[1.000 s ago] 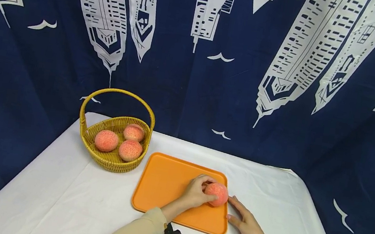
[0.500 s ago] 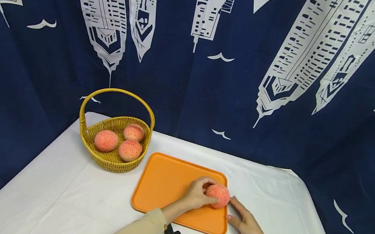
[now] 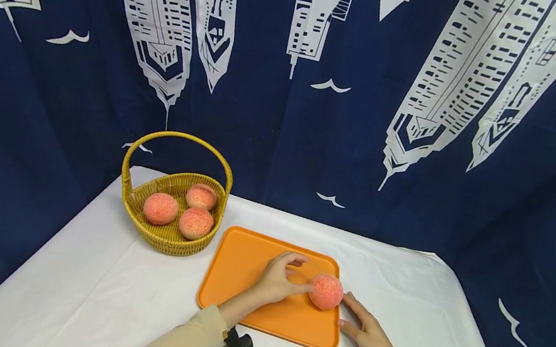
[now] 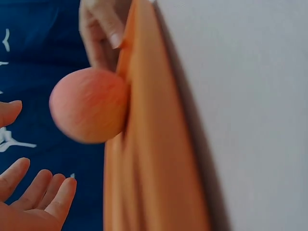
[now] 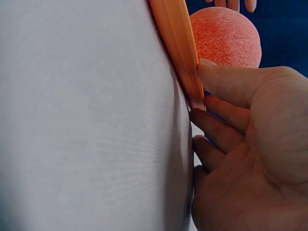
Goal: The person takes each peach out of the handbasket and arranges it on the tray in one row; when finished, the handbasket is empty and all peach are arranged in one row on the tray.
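In the head view a pink peach (image 3: 326, 292) rests on the right end of the orange tray (image 3: 235, 268). My left hand (image 3: 275, 280) is over the tray just left of it, thumb and fingers spread apart with nothing between them. The left wrist view shows a gap between this hand (image 4: 36, 202) and the peach (image 4: 90, 106). At the tray's right edge, my right hand (image 3: 367, 335) lies low on the table with fingers extended. Its thumb (image 5: 226, 79) touches the tray rim (image 5: 185, 53) in the right wrist view, with the peach just beyond.
A yellow wicker basket (image 3: 169, 246) with a tall handle stands behind and left of the tray, with three peaches (image 3: 161, 208) inside. White cloth (image 3: 97, 284) covers the table. A dark blue curtain (image 3: 262, 136) with white buildings hangs behind it.
My left hand has let go of the peach and drawn back to the left, its fingers opening. The peach now sits slightly further right. My right hand has stayed at the tray edge.
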### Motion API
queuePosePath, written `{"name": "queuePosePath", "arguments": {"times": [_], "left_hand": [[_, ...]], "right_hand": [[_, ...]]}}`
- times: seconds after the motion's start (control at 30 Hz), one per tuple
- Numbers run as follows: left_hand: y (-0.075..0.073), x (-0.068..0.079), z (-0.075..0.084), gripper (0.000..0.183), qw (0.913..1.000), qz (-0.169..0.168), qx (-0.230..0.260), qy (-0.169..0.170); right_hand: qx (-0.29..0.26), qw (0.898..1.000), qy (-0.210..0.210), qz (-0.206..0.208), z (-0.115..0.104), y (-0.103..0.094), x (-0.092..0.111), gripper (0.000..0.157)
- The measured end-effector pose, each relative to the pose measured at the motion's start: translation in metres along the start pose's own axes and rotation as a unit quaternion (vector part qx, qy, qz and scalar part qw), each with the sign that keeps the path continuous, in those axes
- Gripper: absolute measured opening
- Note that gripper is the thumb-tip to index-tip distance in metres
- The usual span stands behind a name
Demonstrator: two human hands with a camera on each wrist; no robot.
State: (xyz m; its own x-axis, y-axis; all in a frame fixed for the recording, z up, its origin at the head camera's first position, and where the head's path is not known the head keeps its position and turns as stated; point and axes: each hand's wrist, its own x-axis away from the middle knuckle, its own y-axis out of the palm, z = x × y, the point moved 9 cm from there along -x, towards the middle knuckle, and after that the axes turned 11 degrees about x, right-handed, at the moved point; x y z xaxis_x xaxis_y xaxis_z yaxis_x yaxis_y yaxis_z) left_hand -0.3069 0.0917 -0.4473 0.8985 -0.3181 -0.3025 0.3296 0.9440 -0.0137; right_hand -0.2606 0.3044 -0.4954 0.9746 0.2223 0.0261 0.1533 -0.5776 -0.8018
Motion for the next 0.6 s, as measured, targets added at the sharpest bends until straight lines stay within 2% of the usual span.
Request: {"name": "queuePosePath", "arguments": {"times": [0.17, 0.3, 0.47, 0.6], "left_hand": [[-0.030, 0.009, 0.021, 0.055, 0.9998, 0.008, 0.013, 0.015], [-0.064, 0.018, 0.041, 0.053, 0.9989, 0.024, 0.009, 0.039], [-0.122, 0.029, 0.064, 0.053, 0.9948, 0.068, -0.038, 0.066], [-0.172, 0.035, 0.075, 0.055, 0.9867, 0.115, -0.088, 0.073]], "right_hand": [[0.010, 1.000, 0.002, 0.002, 0.002, 0.000, 0.001, 0.060], [0.008, 1.000, 0.001, 0.002, 0.001, 0.000, 0.001, 0.059], [0.011, 1.000, 0.001, 0.001, 0.001, 0.001, 0.001, 0.059], [0.006, 1.000, 0.001, 0.003, 0.001, 0.000, 0.001, 0.060]]}}
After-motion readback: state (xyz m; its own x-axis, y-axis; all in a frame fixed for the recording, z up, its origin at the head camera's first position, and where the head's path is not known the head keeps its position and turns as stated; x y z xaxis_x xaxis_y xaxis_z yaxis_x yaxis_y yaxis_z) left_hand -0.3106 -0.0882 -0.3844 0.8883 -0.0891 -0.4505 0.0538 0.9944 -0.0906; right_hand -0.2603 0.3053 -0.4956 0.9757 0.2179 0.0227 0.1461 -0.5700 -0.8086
